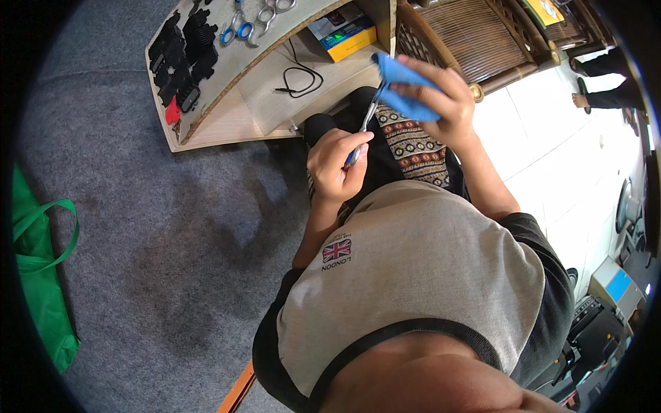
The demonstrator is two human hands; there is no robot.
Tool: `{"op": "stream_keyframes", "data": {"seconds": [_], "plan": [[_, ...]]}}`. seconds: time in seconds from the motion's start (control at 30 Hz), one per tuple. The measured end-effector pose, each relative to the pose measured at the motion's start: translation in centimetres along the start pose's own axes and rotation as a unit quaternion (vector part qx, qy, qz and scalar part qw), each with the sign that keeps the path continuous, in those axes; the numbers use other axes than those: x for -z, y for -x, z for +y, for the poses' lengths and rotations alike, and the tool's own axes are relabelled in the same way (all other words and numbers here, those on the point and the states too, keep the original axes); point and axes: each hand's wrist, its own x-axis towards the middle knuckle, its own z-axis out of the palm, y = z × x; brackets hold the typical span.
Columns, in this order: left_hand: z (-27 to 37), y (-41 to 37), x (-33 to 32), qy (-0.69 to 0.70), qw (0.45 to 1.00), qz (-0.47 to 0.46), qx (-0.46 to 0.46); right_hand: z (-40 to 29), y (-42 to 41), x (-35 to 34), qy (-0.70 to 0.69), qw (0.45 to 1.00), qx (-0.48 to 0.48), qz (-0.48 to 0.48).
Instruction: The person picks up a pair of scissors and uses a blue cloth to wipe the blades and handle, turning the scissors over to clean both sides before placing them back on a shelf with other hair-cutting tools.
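Observation:
My left hand point(335, 162) grips a pair of metal scissors point(368, 116) by the handle end, where a bit of blue shows. The blades point up and away from me, and their far end meets a blue cloth point(405, 90). That cloth is pinched in my right hand point(449, 100), slightly blurred, with its fingers over the fabric. Both hands are above my lap, near the patterned trouser fabric point(413, 144). How much of the blades the cloth covers is hidden.
A wooden desk point(248, 38) ahead holds more scissors point(242, 32) and black clipper guards or combs point(181, 57). On its shelf lie a black cable point(304, 82) and a yellow box point(351, 44). A bamboo chair point(470, 38) stands right; a green bag point(44, 279) lies left. Another person's legs point(609, 85) show far right.

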Motion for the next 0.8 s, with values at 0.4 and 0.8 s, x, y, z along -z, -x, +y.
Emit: {"op": "stream_keyframes", "data": {"seconds": [0.4,0.8], "plan": [[0.0,0.0,0.2,0.01,0.999,0.029,-0.009,-1.1,-0.7,-0.5,-0.026,0.999,0.011,0.021],[0.4,0.2,0.4,0.02,0.999,0.048,0.003,-2.6,-0.8,-0.1,-0.065,0.995,0.064,-0.026]]}}
